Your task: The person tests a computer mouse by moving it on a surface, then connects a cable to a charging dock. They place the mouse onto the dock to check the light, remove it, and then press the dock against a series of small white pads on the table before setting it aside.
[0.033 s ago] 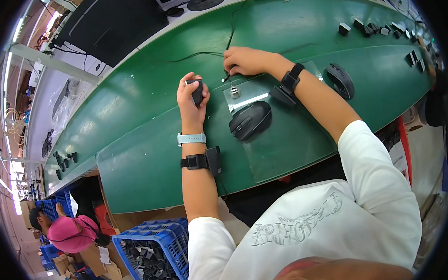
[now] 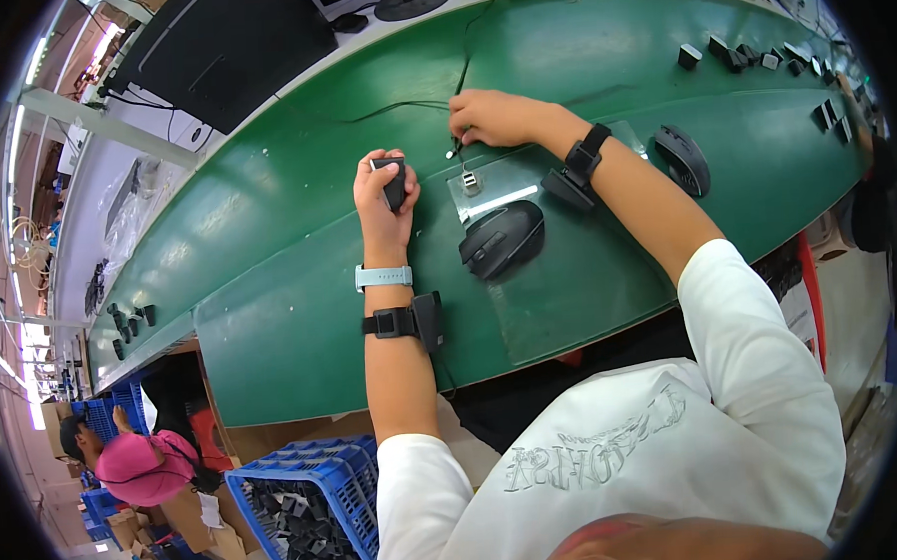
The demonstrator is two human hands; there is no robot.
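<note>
My left hand is wrapped round a small black box-shaped piece with a pale top edge, the thumb lying on it. To its right, my right hand pinches a thin black cable; the cable's small pale-tipped plug sticks out below the fingers. Just under that plug, a small metal piece with two slots lies at the corner of a clear sheet. A black computer mouse rests on the sheet between my forearms, and another black mouse is right of my right forearm.
Several small black-and-white blocks lie at the far right of the green table, with more black pieces at its left end. A black monitor stands behind. Below left, a blue crate holds many black parts; a person in pink is beyond.
My right hand has shifted very slightly, and the cable's plug has risen a little with it. The left hand and the black piece in it stay where they were.
</note>
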